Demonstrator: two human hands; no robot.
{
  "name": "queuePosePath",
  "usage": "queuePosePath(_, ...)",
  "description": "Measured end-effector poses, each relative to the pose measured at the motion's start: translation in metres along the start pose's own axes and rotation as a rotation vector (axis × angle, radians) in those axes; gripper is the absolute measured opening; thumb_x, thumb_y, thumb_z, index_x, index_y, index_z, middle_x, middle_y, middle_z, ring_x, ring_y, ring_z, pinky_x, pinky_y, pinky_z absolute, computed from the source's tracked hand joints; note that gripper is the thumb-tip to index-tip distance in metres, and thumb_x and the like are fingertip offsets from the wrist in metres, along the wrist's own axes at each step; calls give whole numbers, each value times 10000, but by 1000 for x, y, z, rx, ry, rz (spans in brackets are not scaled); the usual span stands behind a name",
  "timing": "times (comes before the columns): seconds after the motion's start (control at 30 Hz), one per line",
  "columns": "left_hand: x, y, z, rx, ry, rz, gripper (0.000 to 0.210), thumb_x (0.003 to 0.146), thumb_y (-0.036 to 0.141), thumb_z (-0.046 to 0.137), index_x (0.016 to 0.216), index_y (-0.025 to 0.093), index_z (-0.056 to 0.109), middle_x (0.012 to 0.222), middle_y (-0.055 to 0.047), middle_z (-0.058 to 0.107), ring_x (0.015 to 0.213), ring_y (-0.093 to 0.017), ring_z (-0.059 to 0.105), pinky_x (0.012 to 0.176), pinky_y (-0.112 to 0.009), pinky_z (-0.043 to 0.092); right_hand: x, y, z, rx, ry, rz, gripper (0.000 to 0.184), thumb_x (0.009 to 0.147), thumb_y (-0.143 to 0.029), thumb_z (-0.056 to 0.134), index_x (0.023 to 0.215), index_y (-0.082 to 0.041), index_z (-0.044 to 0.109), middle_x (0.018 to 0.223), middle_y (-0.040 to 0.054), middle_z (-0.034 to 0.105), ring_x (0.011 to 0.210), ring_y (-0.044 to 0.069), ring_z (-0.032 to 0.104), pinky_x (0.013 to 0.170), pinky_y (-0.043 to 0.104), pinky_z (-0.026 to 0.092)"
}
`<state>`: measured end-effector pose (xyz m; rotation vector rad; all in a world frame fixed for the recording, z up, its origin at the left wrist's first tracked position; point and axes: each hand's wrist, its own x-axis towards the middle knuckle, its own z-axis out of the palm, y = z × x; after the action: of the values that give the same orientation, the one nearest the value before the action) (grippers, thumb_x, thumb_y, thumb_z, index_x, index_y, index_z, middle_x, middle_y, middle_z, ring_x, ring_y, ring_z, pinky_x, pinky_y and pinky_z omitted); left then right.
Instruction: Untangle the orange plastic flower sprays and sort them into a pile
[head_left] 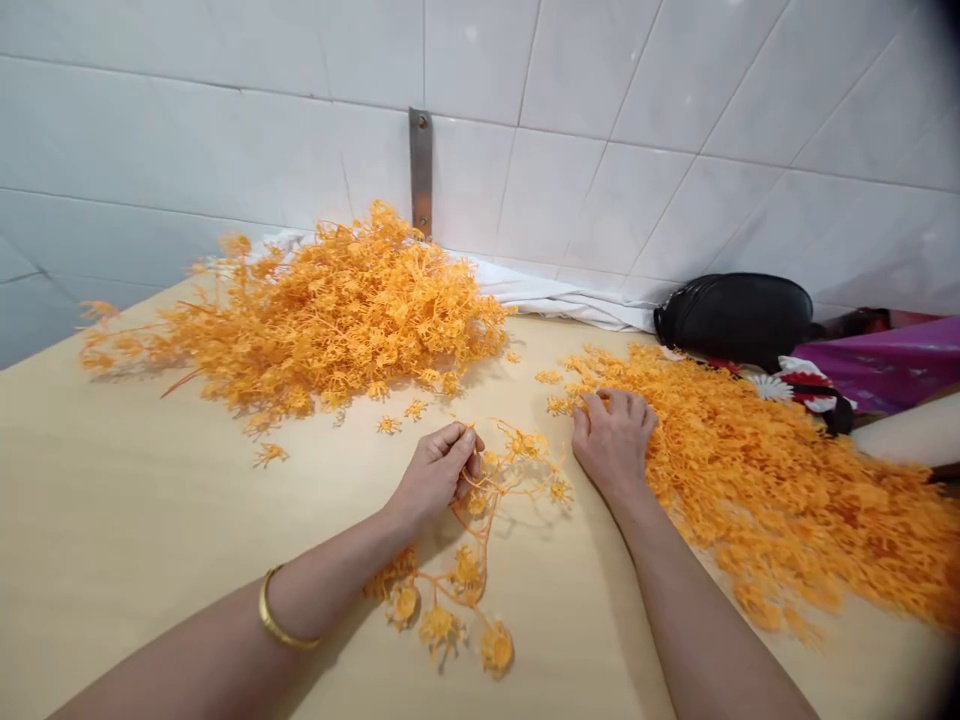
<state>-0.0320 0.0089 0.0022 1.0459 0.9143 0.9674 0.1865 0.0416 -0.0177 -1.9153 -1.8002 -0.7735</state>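
Note:
My left hand (439,472) is closed around the stem of an orange plastic flower sprig (469,560) that trails across the table toward me. My right hand (613,437) rests palm down on the near edge of a wide pile of small orange flower pieces (765,480), fingers curled into it; whether it pinches a piece is hidden. A gold bangle (279,625) sits on my left wrist. A second, taller heap of orange sprigs (330,310) lies at the back left.
The beige table (135,520) meets a white tiled wall (600,90). A black pouch (735,315) and purple fabric (900,365) lie at the back right. White cloth (555,295) runs along the wall. Loose flower bits (390,425) dot the middle.

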Motion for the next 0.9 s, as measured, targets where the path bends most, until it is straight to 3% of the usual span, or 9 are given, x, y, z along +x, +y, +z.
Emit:
queuePosePath(0.37, 6, -2, -4, -98, 12, 10, 264, 728, 425, 478, 682, 169, 437, 529, 52, 440, 320, -20, 338, 318, -155, 193, -5, -3, -7, 62, 65, -26, 145, 764, -221, 457, 827, -167, 576, 952, 98, 517, 925, 251, 360, 791, 390, 242)
queuePosePath(0.57, 4, -3, -4, -54, -22, 38, 310, 730, 451, 460, 645, 153, 447, 488, 50, 424, 313, 1, 215, 340, -155, 123, -3, -7, -16, 78, 86, -35, 144, 770, -201, 451, 820, -164, 581, 947, 100, 529, 947, 250, 372, 823, 408, 256)
queuePosePath(0.67, 7, -8, -5, -1, -25, 88, 323, 739, 452, 448, 626, 149, 449, 472, 49, 410, 336, -11, 233, 355, -156, 157, -5, -11, -20, 113, 85, -13, 157, 779, -202, 436, 820, -169, 583, 947, 93, 535, 950, 246, 384, 837, 412, 263)
queuePosePath(0.77, 11, -14, -5, 48, -14, 133, 332, 748, 454, 432, 621, 149, 455, 464, 47, 403, 357, -26, 263, 367, -161, 186, -10, -15, -22, 305, 39, 38, 196, 802, -220, 393, 776, -175, 583, 867, 82, 557, 876, 219, 434, 787, 378, 317)
queuePosePath(0.9, 12, -17, -5, 80, -6, 163, 352, 750, 467, 417, 616, 146, 472, 466, 40, 406, 372, -36, 267, 376, -170, 193, -17, -30, -32, 857, -186, 207, 288, 835, -334, 339, 797, -171, 573, 803, 76, 582, 774, 191, 510, 695, 325, 388)
